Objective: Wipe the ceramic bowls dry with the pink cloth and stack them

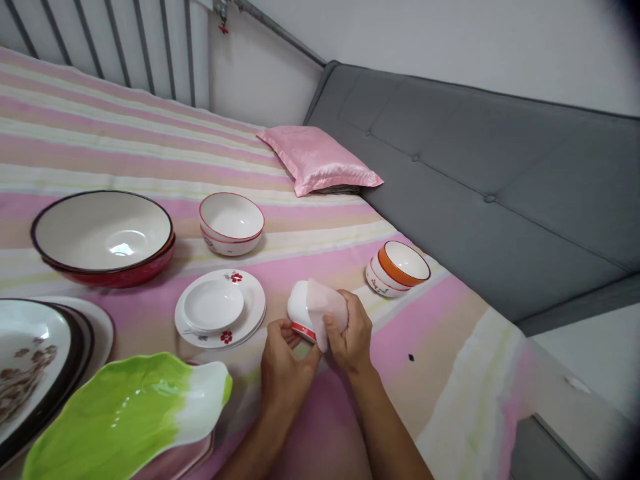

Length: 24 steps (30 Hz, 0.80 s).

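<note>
A small white bowl [299,304] with a red band at its rim is tipped on its side above the bed, its base toward the far left. My left hand [284,363] pinches the bowl's red rim from below. Fingers of my right hand [356,333] are closed round a thin pale pink cloth or tissue [320,303], pressed over the right side of the same bowl. The cloth hides part of the bowl. Left of my hands, a small white dish [213,305] rests on white plates with red flowers [256,320].
Stacked bowls [400,267] stand at right, more small bowls [233,217] behind the plates, and large bowls [105,230] farther left. A green leaf-shaped dish [115,407] and oval plates [30,360] lie near left. Behind are a pink pillow [323,160] and grey headboard [450,153].
</note>
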Tool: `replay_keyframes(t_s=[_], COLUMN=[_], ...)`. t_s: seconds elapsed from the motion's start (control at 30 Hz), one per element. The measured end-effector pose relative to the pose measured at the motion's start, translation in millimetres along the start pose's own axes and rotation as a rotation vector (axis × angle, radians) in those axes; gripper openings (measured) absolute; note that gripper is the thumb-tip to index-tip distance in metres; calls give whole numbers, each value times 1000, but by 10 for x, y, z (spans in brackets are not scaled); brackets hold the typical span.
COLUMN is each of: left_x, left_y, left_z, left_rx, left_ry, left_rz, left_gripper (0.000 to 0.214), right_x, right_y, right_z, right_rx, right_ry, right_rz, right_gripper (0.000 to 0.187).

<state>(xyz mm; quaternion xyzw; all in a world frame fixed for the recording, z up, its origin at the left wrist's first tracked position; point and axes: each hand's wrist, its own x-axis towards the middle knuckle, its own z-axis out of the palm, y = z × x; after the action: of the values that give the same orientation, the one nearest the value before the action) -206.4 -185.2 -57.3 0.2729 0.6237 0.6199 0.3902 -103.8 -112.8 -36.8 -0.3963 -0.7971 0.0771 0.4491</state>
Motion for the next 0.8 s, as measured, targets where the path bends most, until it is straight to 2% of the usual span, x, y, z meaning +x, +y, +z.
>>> replay_keyframes(t_s=[0.13,0.27,0.4,0.53,0.67,0.8], left_x=[15,59,67,-33,-133,-131], left_y=[-18,-15,21,71,64,8], left_z=[4,-10,-14,23,53,52], left_rx=[-87,-172,-206,-101,67,160], left_ry=[14,39,-6,-121,-156,-149], left_rz=[6,-49,-52,33,117,120], left_gripper=[51,51,48,53,56,55], right_x=[9,1,-11,31,108,124], right_y=[51,103,95,-14,-104,-127], right_z=[9,35,-5,-177,-299,-249], right_rx=[54,104,117,62,15,-39], right_ry=[-40,-61,14,148,125,98], right_rz=[4,49,97,215,397,334], right_gripper=[42,44,46,36,34,37])
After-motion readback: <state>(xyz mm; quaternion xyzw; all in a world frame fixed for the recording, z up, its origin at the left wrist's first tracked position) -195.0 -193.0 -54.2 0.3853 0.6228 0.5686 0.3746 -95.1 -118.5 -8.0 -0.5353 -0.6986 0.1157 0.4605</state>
